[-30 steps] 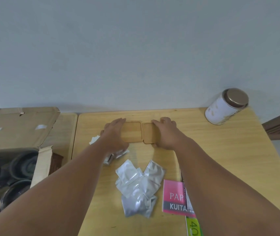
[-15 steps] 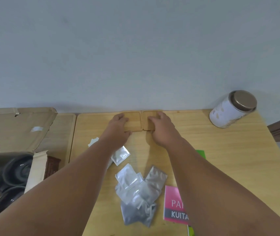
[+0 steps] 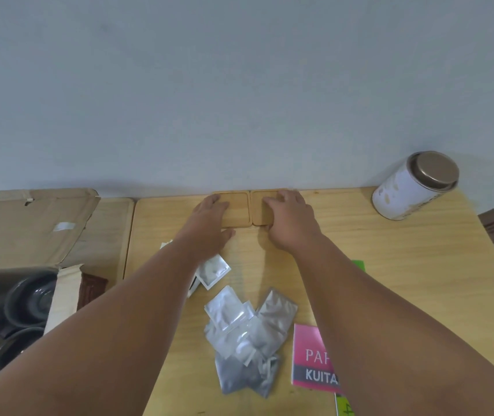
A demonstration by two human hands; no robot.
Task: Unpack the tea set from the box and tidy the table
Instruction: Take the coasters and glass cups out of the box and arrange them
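Left hand: my left hand (image 3: 209,219) lies flat, fingers extended, palm down on the left wooden coaster (image 3: 235,210); nothing gripped.
Right hand: my right hand (image 3: 289,219) lies flat, fingers loosely spread, pressing on the right wooden coaster (image 3: 262,210); nothing gripped.
Coasters: side by side, edges touching, between my hands, at the far edge of the wooden table (image 3: 389,265) against the wall.
Behind my left wrist: a small white sachet (image 3: 212,270).
Between my forearms: a pile of silver foil packets (image 3: 248,337).
Under my right forearm: a pink booklet (image 3: 308,358), partly covered.
Far right of my right hand: a white tin with a metal lid (image 3: 413,186), well apart.
Far left of my left hand: an open cardboard box (image 3: 29,229) holding dark tea ware (image 3: 29,301).
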